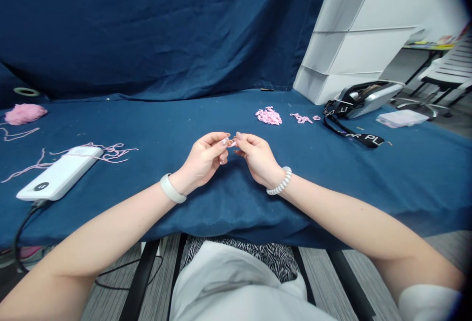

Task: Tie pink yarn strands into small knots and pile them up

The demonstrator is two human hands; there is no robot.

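My left hand (207, 156) and my right hand (255, 156) meet over the front of the blue cloth, fingertips pinched close together. Between them shows a small pink piece of yarn (232, 144), gripped from both sides; its exact shape is mostly hidden by the fingers. Beyond my right hand lies a pile of small knotted pink yarn pieces (269, 116), with several more loose pieces (301, 118) to its right. Left of my hands, cut pink yarn strands (110, 152) drape across a white power bank (62, 173).
A fluffy pink yarn bundle (25, 114) and a tape roll (26, 92) sit at the far left. On the right are a silver-black case (372, 99), a black lettered strap (350, 135) and a clear plastic box (401, 118). A white box stack (339, 41) stands behind.
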